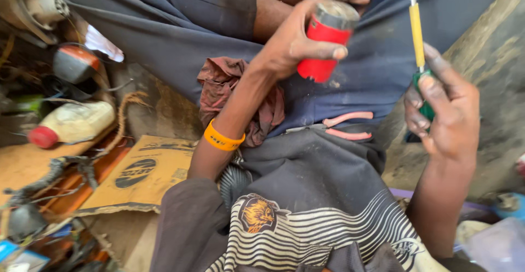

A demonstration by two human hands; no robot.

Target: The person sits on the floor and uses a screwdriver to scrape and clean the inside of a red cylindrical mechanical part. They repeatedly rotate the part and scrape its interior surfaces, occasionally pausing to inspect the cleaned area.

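Observation:
My left hand (298, 37) is wrapped around a red cylinder with a grey metal top (327, 39), held tilted above my lap. An orange band (223, 139) circles that wrist. My right hand (444, 105) grips the green handle of a screwdriver (418, 37); its yellow shaft points up and away, to the right of the cylinder and apart from it. Pliers with pink handles (344, 127) lie on my dark shorts between the two hands. A brown rag (229, 94) rests on my lap beside the left forearm.
A flat piece of cardboard (139, 176) lies on the floor at left. Further left are a pale plastic bottle with a red cap (71, 124), a red and grey part (76, 64), cables and scattered scrap. A rough concrete surface (492, 86) rises at right.

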